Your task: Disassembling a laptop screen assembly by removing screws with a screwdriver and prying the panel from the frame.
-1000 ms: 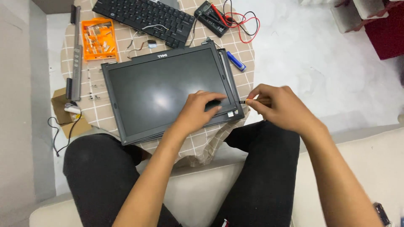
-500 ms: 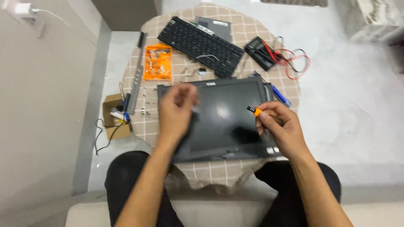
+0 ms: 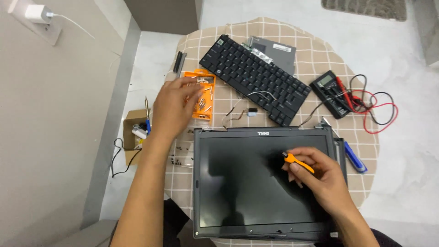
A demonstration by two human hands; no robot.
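A dark laptop screen panel [image 3: 238, 183] lies flat on the near part of a round table with a checked cloth [image 3: 315, 52]. My right hand [image 3: 322, 180] hovers over the right side of the screen and grips a small orange-handled screwdriver [image 3: 297, 162]. My left hand [image 3: 173, 110] reaches out to the left of the panel, fingertips over an orange bit case [image 3: 205, 103]. The fingertips are close together, and I cannot tell whether they pinch anything small.
A detached black keyboard [image 3: 256, 77] lies behind the panel on a grey metal plate [image 3: 276, 48]. A multimeter [image 3: 330, 93] with red and black leads [image 3: 377, 107] is at the right, a blue tool [image 3: 355, 158] below it. Loose screws [image 3: 180, 153] dot the cloth. A cardboard box [image 3: 133, 123] sits on the floor.
My left hand left the panel's lower right corner, lifted, and moved left to the orange case. My right hand drew back over the screen with the screwdriver. The view shifted.
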